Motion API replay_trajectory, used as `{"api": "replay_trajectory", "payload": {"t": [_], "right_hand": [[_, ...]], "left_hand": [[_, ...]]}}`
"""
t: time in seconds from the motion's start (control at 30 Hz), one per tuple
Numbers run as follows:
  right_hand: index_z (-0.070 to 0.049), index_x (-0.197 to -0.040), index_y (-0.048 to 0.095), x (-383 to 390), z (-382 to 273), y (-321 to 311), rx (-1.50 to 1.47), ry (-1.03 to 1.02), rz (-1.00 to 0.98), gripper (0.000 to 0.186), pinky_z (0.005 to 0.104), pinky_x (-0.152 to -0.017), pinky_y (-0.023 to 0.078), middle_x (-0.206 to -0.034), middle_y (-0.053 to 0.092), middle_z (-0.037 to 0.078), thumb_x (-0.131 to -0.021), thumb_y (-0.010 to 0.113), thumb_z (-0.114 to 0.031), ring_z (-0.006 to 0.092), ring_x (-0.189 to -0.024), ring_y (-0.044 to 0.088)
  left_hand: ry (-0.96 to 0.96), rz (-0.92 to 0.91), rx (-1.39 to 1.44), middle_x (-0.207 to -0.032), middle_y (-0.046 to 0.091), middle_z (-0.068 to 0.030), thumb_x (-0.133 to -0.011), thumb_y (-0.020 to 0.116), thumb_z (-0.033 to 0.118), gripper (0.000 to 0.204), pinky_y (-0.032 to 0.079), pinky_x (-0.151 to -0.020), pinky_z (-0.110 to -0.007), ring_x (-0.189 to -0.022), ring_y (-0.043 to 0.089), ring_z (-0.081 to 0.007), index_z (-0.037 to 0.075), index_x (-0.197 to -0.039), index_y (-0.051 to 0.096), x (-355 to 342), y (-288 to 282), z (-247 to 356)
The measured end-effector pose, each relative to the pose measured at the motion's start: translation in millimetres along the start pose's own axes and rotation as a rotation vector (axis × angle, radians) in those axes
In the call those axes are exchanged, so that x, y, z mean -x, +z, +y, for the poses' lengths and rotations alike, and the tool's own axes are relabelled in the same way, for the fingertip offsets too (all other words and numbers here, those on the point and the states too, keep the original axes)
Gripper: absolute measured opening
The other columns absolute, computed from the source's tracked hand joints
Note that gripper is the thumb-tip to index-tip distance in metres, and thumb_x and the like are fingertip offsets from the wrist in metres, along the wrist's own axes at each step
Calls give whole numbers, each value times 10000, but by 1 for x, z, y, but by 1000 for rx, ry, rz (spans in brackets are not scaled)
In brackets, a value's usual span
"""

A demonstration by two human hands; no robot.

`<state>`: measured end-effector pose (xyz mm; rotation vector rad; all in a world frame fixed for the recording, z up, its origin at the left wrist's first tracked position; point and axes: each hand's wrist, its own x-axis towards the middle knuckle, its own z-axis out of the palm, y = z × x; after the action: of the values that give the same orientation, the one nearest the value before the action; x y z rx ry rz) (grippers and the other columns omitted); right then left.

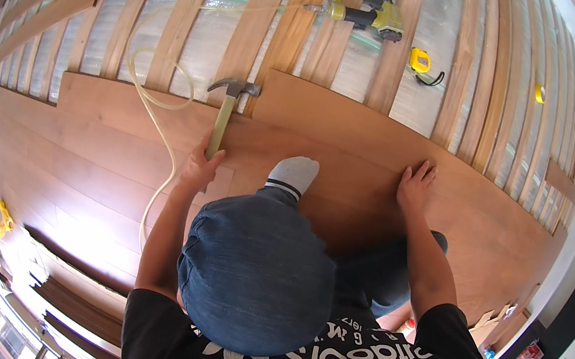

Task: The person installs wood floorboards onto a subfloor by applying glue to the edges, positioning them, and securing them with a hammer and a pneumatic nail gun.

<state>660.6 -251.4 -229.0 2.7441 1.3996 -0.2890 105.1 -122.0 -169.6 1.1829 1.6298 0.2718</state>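
My left hand (201, 169) is closed around the lower handle of a claw hammer (220, 124). The hammer's dark metal head is over the edge of the laid boards, close to the left end of a brown floorboard (345, 113). Whether the head touches that board I cannot tell. To the right, my right hand (417, 188) lies flat on the brown wooden flooring with its fingers spread. Between my hands, a foot in a white sock (294, 176) rests on the boards.
Beyond the boards, wooden battens (262, 28) run over clear plastic sheeting. A yellow-green nail gun (369, 10) lies on them, with a tape measure (420, 60) and a yellow tape roll (539, 94). A pale air hose (160, 121) loops left. Stacked planks (82, 313) lie at left.
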Motion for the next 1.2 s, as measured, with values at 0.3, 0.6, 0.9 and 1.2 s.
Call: {"api": "replay_trajectory", "payload": {"t": [0.3,0.6,0.9,1.2], "right_hand": [[-68,-1641,197,-3,1,1,-76,32,-40,746,528,-1261,212,-1694,79,294,-1068,455,-469,500,-1547,128],[-54,-1636,204,-3,2,3,-94,30,-44,737,530,-1265,194,-1686,90,309,-1070,457,-452,500,-1547,128],[-49,-1633,213,3,-9,6,-49,5,3,732,547,-1257,211,-1675,135,321,-1072,451,-455,511,-1532,179],[35,-1155,676,-21,0,17,334,-271,1,371,599,-1251,215,-1514,423,315,-1006,489,-248,533,-1460,323]], "left_hand": [[28,37,42,-733,628,-99,-965,683,254,712,510,-503,-337,-503,581,-159,122,-1597,384,-4,6,-10],[-33,72,-8,-779,663,-136,-968,685,260,696,532,-526,-361,-514,613,-183,103,-1583,399,3,9,-2],[11,73,-14,-744,655,-143,-977,674,311,707,533,-529,-379,-520,621,-212,124,-1593,382,1,3,-10],[104,45,-19,-1042,667,-101,-997,671,206,615,506,-705,-321,-792,598,-166,50,-1547,445,-26,8,-24]]}}
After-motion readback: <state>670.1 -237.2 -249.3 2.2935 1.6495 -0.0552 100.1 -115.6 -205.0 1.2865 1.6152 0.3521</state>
